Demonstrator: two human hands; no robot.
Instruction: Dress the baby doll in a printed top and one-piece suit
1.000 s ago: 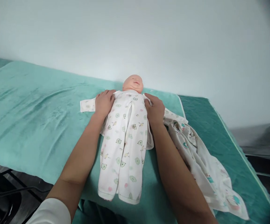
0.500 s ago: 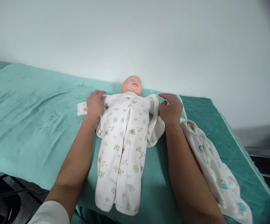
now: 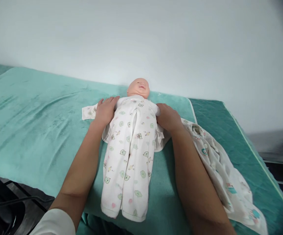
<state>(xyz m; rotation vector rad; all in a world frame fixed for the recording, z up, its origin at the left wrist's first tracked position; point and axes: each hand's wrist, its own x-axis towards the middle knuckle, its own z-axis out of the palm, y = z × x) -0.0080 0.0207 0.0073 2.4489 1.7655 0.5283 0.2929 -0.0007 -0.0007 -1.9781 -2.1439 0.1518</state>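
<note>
A baby doll [image 3: 138, 87] lies on its back, wearing printed white baby clothes [image 3: 131, 140] with two long legs. My left hand [image 3: 106, 111] lies across the doll's arm and shoulder on the left, its fingers stretched out over the fabric. A white cuffed sleeve [image 3: 87, 113] sticks out beyond that hand. On the other side, my right hand [image 3: 169, 117] is closed at the doll's upper arm, its fingers curled against the white cloth and partly hidden. Below it, a loose white flap [image 3: 161, 140] spreads beside the doll's body.
A second printed baby garment [image 3: 219, 166] lies to the right, beside and partly behind my right forearm. Light green cloth [image 3: 46, 130] covers the bed, with a darker quilted cover [image 3: 229, 137] at the right. A pale wall [image 3: 141, 36] rises behind. A black chair [image 3: 2, 205] stands lower left.
Both hands have moved inward to the doll's arms. The white flap that my right hand held out at the side is now lower and folded in. More of the left sleeve shows.
</note>
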